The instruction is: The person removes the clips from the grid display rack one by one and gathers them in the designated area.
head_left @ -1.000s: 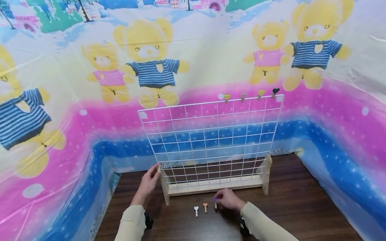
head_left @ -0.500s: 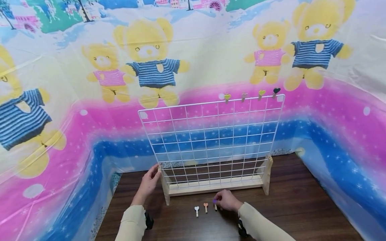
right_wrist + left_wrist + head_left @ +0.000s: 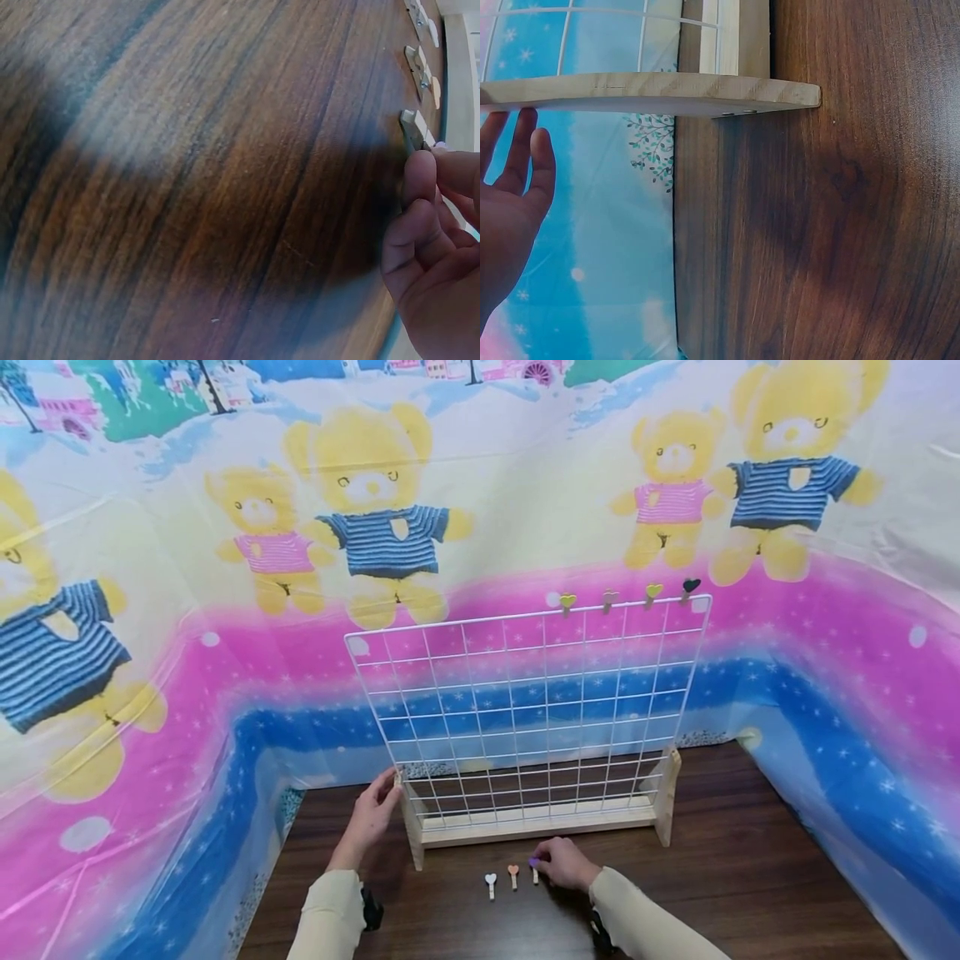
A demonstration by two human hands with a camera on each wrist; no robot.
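My right hand [image 3: 567, 863] pinches a small wooden clothespin with a purple heart [image 3: 535, 863], low over the table. In the right wrist view, thumb and finger meet at the heart end of this clothespin [image 3: 417, 129]. Left of it lie a clothespin with an orange heart [image 3: 513, 876] and one with a white heart [image 3: 491, 885]. My left hand [image 3: 371, 818] holds the left wooden upright [image 3: 411, 831] of a white wire grid rack [image 3: 523, 716] near its top. Fingertips touch the outer face of this upright [image 3: 649, 90] in the left wrist view; the thumb is hidden there.
Several heart clothespins sit along the grid's top wire at right, among them a dark one [image 3: 692, 586] and a yellow one [image 3: 654, 591]. The rack stands on a dark wood table [image 3: 757, 860]. A bear-print cloth [image 3: 517, 510] hangs behind and at the sides.
My right hand has shifted very slightly left with the purple-heart clothespin. The left hand keeps its place on the rack. The head view has turned a little.
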